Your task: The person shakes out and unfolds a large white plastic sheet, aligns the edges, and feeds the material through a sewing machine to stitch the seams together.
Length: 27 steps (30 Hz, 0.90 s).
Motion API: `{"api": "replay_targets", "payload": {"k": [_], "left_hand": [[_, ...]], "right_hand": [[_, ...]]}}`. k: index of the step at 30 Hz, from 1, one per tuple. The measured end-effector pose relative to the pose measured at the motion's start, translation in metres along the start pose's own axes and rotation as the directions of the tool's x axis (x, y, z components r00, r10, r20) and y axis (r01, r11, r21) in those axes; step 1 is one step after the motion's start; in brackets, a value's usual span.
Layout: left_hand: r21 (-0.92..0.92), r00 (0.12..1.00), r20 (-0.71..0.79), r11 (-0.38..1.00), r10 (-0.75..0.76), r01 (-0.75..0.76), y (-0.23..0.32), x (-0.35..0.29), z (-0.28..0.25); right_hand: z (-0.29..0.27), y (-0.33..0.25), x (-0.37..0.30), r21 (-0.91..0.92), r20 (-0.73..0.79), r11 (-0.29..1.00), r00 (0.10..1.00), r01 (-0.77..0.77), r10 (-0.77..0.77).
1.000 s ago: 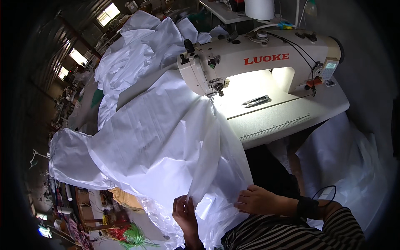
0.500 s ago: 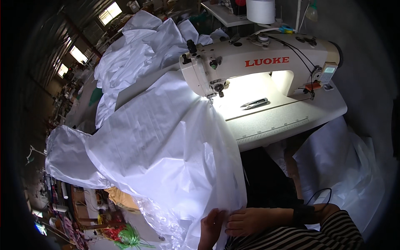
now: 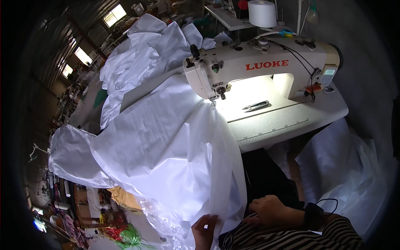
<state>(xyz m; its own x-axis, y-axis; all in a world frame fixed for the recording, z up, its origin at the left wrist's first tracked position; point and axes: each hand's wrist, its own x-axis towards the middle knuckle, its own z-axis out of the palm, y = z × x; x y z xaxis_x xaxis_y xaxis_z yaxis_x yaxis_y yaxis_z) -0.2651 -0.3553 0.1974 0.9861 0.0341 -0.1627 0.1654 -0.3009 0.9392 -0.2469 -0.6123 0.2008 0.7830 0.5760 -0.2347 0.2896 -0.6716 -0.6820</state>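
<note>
A large white plastic-like sheet [image 3: 166,141] drapes from under the needle of a white sewing machine [image 3: 266,58] down toward me. Its near edge is pinched between the thumb and fingers of my left hand [image 3: 203,231], low in the view. To the right of that edge, over my lap, is my right hand [image 3: 270,210] with its fingers curled closed. What those fingers hold, if anything, is hidden. The machine's lamp lights the needle area, and a pair of thread snips [image 3: 256,106] lies on the machine bed under the arm.
More crumpled white sheeting [image 3: 146,54] is heaped beyond the machine's left side. Another white sheet [image 3: 337,162] hangs at the right. A thread cone [image 3: 262,13] stands behind the machine. Green and red strands [image 3: 129,235] lie at lower left.
My right hand has moved right and a little up, away from my left hand. The left hand has shifted slightly left and down along the sheet's edge. The whole view has shifted slightly.
</note>
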Motion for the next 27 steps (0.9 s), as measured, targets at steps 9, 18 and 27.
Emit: {"api": "replay_targets", "payload": {"k": [9, 18, 27], "left_hand": [[0.367, 0.878, 0.134, 0.800, 0.460, -0.475, 0.052, 0.002, -0.003], [-0.005, 0.999, 0.006, 0.999, 0.033, -0.033, 0.034, -0.011, 0.020], [0.353, 0.546, 0.295, 0.442, 0.784, -0.825, 0.067, 0.012, 0.028]], "right_hand": [[0.037, -0.023, -0.001, 0.553, -0.205, 0.708, 0.895, 0.440, -0.397], [0.018, -0.048, -0.004, -0.164, -0.031, 0.763, 0.770, 0.625, -0.637], [-0.044, -0.008, 0.075, 0.902, -0.192, 0.412, 0.975, 0.131, 0.110]]}}
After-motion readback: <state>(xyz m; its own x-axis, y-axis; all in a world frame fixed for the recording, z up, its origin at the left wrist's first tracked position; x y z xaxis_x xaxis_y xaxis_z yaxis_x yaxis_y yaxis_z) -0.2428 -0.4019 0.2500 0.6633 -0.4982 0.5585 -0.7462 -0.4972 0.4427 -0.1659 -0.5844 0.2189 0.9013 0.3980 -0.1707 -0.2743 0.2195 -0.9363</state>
